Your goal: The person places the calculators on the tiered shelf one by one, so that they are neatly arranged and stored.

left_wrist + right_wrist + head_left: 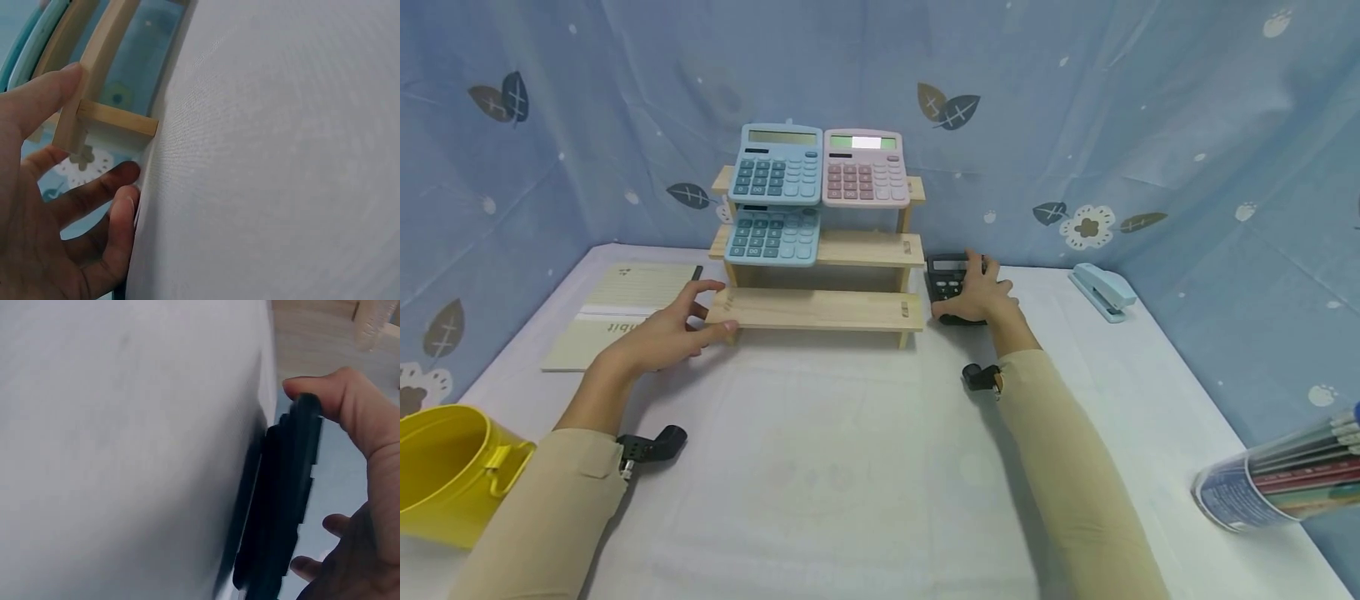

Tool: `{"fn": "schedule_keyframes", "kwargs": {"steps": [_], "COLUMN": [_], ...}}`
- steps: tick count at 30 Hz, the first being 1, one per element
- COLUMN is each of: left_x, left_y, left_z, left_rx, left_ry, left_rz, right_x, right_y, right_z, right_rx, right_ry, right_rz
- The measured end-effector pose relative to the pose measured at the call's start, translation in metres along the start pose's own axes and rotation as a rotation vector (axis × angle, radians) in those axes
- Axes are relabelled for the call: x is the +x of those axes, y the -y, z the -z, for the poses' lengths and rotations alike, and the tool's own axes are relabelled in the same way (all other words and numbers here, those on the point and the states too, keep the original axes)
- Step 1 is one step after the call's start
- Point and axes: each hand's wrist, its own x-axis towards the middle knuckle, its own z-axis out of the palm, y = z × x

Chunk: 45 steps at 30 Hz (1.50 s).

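Observation:
A three-tier wooden rack (820,310) stands on the table. My left hand (658,333) holds the left end of its lowest shelf, thumb on the front edge; the left wrist view shows the other fingers (100,190) spread below the shelf end. Right of the rack, my right hand (977,293) grips a black calculator (945,279) across its width. The right wrist view shows that calculator (284,500) edge-on, the thumb at one side; the far fingers are partly hidden. A blue calculator (777,165) and a pink calculator (865,169) lean on the top tier, another blue calculator (772,237) on the middle one.
Left of the rack lies an open notebook (617,317) with a dark pen (697,272) by it. A yellow bucket (452,467) stands at the front left. On the right are a light blue stapler (1102,292) and a clear cup of pencils (1247,492). Patterned curtain (1075,125) encloses the table.

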Motion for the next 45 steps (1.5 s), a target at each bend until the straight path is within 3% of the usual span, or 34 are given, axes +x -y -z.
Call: {"fn": "schedule_keyframes", "kwargs": {"steps": [20,29,37,45], "left_x": [0.0,0.001,0.001,0.0], "left_y": [0.003,0.001,0.002,0.0], "left_z": [-0.001,-0.002,-0.002,-0.001], "left_rx": [-0.003,0.006,0.004,0.006], "left_ry": [0.007,-0.007,-0.009,-0.003], "left_rz": [0.003,0.011,0.003,-0.001], "right_x": [-0.045,-0.068,-0.081,-0.092], "right_y": [-0.007,-0.007,0.002,0.011], "right_z": [0.023,0.043,0.053,0.05], "right_rx": [0.035,0.064,0.034,0.051], "right_ry": [-0.148,-0.207,-0.219,-0.22], "right_rz": [0.153,0.209,0.292,0.351]}}
